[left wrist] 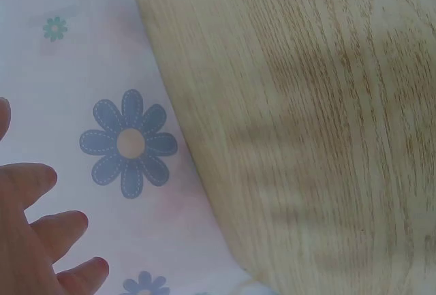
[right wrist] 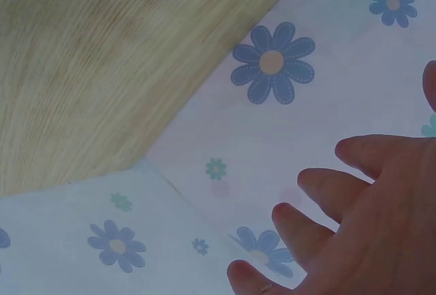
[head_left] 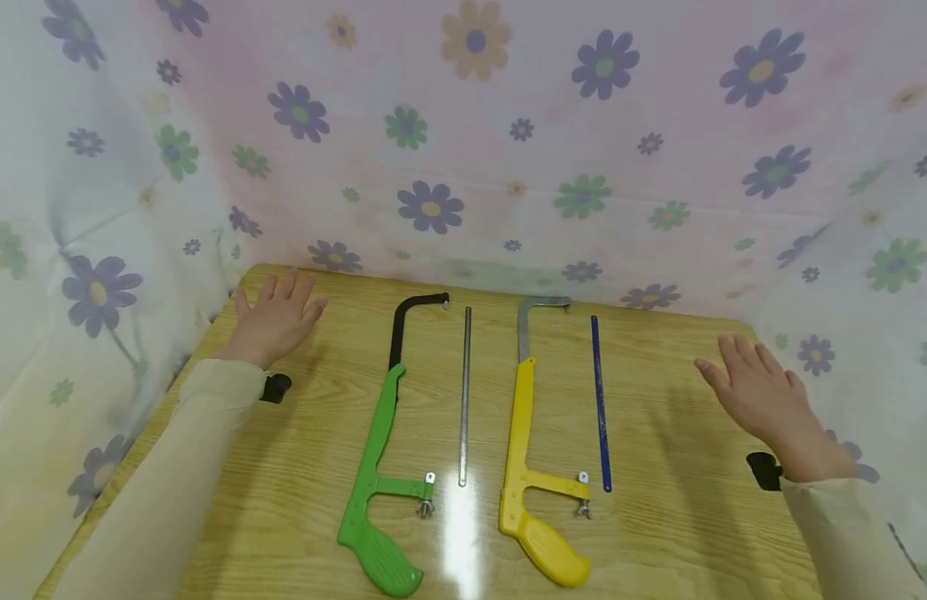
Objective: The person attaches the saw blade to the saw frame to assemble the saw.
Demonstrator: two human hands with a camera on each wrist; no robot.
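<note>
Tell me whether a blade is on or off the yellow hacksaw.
Off. On the yellow hacksaw, nothing spans the gap between the frame's two blade mounts; the blue blade lies apart, to its right.

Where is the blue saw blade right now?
In the head view, the blue saw blade lies on the wood-grain table, right of centre, between the yellow saw frame and the right hand.
</note>
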